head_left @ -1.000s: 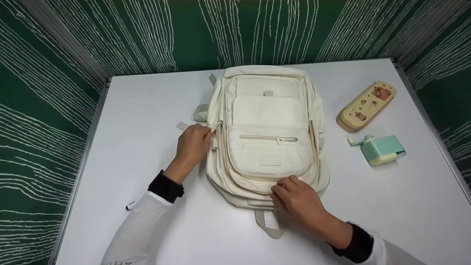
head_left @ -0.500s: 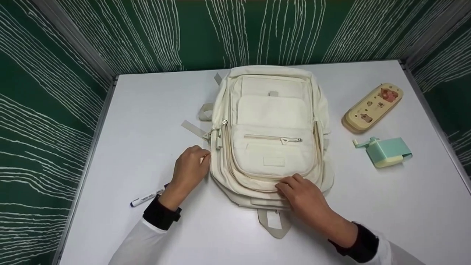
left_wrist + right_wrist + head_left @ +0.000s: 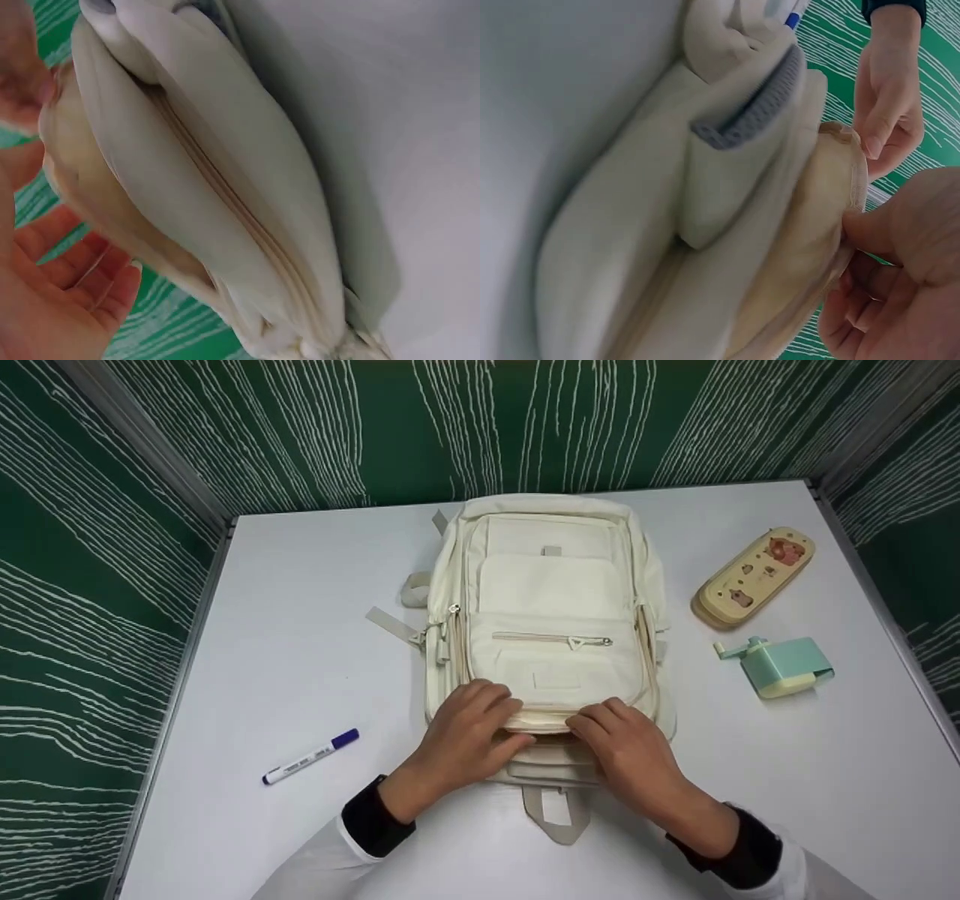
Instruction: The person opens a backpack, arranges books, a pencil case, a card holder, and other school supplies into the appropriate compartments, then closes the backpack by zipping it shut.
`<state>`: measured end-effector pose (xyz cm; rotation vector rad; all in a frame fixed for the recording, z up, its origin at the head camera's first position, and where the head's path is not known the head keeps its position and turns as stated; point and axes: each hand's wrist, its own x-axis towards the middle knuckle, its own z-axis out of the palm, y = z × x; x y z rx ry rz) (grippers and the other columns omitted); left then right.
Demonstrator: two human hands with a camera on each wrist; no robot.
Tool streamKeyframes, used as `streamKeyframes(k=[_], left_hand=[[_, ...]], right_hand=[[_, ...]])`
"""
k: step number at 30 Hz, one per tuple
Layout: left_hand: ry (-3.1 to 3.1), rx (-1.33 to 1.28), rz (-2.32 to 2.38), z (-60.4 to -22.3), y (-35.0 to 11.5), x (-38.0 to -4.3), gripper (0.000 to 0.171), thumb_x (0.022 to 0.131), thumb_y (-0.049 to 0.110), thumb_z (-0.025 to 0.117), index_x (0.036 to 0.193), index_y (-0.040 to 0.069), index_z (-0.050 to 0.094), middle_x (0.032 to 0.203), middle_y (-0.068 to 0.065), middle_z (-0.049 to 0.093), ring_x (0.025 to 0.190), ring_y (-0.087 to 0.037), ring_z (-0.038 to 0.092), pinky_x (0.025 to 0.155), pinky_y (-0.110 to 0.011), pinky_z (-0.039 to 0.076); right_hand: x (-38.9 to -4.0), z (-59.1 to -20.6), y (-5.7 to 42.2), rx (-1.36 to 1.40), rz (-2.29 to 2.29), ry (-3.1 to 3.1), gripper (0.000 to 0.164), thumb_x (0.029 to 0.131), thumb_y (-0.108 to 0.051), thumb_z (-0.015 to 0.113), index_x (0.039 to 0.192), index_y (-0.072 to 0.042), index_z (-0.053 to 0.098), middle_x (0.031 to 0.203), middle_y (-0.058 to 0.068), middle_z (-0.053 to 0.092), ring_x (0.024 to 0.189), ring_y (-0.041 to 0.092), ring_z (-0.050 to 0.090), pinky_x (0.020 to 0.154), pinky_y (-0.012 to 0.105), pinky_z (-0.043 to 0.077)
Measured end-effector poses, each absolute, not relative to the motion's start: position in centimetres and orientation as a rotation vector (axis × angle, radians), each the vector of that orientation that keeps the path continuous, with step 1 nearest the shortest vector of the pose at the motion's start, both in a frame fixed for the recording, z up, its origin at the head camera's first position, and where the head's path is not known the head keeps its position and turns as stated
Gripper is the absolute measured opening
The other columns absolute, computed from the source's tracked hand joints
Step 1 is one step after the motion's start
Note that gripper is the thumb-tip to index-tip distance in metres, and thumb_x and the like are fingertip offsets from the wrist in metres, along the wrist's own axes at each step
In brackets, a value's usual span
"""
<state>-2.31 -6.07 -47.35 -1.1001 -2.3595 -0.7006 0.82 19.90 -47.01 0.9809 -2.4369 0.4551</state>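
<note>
A cream backpack (image 3: 555, 585) lies front up on the white table, its front compartment unzipped. My right hand (image 3: 626, 746) pinches the lower edge of the front panel and holds it raised; in the right wrist view the thumb and fingers (image 3: 859, 232) grip this edge, with tan lining (image 3: 799, 225) showing inside. At the same edge, to its left, is my left hand (image 3: 472, 735), fingers over the panel and thumb below. In the left wrist view its fingers (image 3: 82, 270) are spread and loosely bent beside the panel edge.
A white marker with a purple cap (image 3: 311, 757) lies left of the backpack. To the right are a yellow pencil case (image 3: 754, 577) with animal pictures and a mint-green hand-crank pencil sharpener (image 3: 784, 666). Backpack straps (image 3: 556, 817) trail onto the table. Green walls (image 3: 450, 435) stand around.
My left hand has left the backpack's left side and come to the panel's lower edge beside my right hand. That edge has risen, opening the compartment. The whole marker is now visible.
</note>
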Motion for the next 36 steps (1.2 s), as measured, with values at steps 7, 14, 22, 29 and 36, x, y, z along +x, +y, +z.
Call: streamKeyframes(k=[7, 14, 22, 29, 36], left_hand=[[-2.174, -1.131, -0.601, -46.0, -4.4, -2.5, 0.005, 0.091, 0.006, 0.075, 0.096, 0.006, 0.073, 0.093, -0.005, 0.068, 0.088, -0.022, 0.064, 0.079, -0.032, 0.053], [-2.083, -1.086, -0.689, -44.6, -4.0, -3.3, 0.008, 0.088, -0.004, 0.072, 0.091, 0.002, 0.074, 0.084, -0.005, 0.068, 0.078, -0.02, 0.063, 0.074, -0.031, 0.052], [-2.029, -0.985, -0.864, -42.0, -3.8, -4.4, 0.009, 0.087, -0.008, 0.07, 0.09, 0.0, 0.074, 0.082, -0.007, 0.067, 0.077, -0.022, 0.062, 0.073, -0.032, 0.052], [-1.997, -0.942, -0.878, -40.0, -3.2, -5.5, 0.01, 0.086, -0.009, 0.072, 0.092, -0.002, 0.076, 0.083, -0.009, 0.068, 0.077, -0.022, 0.063, 0.072, -0.032, 0.053], [-1.958, -0.909, -0.927, -38.5, -2.9, -6.4, 0.011, 0.086, -0.01, 0.071, 0.092, -0.003, 0.077, 0.084, -0.01, 0.07, 0.077, -0.023, 0.065, 0.074, -0.034, 0.055]], right_hand=[[0.4, -44.9, 19.8, 0.951, 0.51, -2.356, 0.032, 0.081, 0.016, 0.069, 0.107, -0.002, 0.072, 0.098, 0.009, 0.069, 0.086, 0.027, 0.063, 0.07, 0.04, 0.054], [0.0, -44.2, 21.1, 0.876, 0.695, -2.265, 0.024, 0.107, -0.019, 0.06, 0.107, 0.0, 0.074, 0.098, 0.01, 0.072, 0.086, 0.029, 0.063, 0.074, 0.039, 0.05], [-1.4, -44.5, 26.5, 0.536, 0.788, -2.315, 0.042, 0.101, -0.031, 0.069, 0.121, 0.006, 0.068, 0.115, 0.023, 0.069, 0.107, 0.043, 0.061, 0.093, 0.052, 0.044], [-4.3, -46.3, 32.8, 0.157, 0.73, -2.554, 0.052, 0.085, -0.008, 0.084, 0.128, 0.012, 0.061, 0.131, 0.035, 0.058, 0.122, 0.056, 0.05, 0.099, 0.067, 0.037], [-5.9, -48.8, 38.2, -0.156, 0.581, -2.695, 0.07, 0.081, -0.021, 0.087, 0.127, 0.021, 0.054, 0.139, 0.048, 0.043, 0.126, 0.069, 0.041, 0.091, 0.082, 0.031]])
